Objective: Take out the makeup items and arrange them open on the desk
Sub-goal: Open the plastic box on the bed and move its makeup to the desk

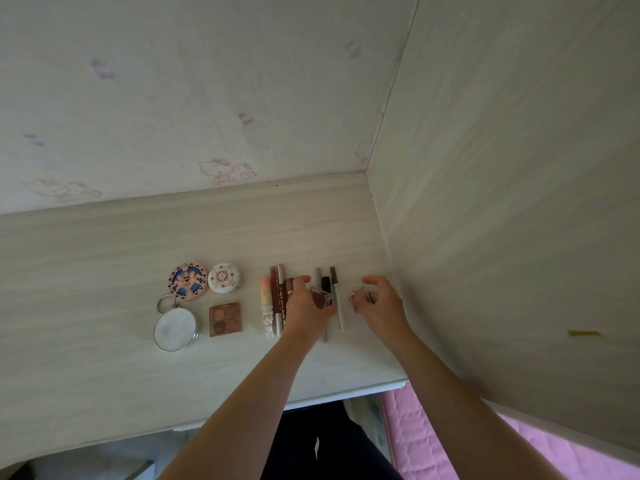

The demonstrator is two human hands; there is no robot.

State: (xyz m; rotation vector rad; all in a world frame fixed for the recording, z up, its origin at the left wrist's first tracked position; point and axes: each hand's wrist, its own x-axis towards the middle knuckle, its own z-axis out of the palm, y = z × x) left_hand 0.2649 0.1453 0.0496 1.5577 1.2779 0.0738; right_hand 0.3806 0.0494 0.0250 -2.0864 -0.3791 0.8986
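We see the makeup items laid out in the middle of the pale wood-grain desk (104, 258): a blue-and-pink patterned round compact (188, 280) beside a white round compact (223, 278), below them a round mirror with a ring (176, 327) and a square brown eyeshadow palette (225, 319), then a row of slim tubes and pencils (277, 299) lying side by side, and further right some dark and white pens (334, 292). Our left hand (306, 303) reaches over the row, its fingers curled around a small dark reddish item (320, 299). Our right hand (379, 301) hovers just to the right, fingers bent around something small and clear (360, 298) that we cannot identify. Behind the desk rises a pale wall with faint pink cartoon-cat drawings (221, 171), and a wood-grain panel (519, 202) closes the right side. Below the desk's front edge we see dark trousers (322, 441) and a pink quilted mat (415, 445).
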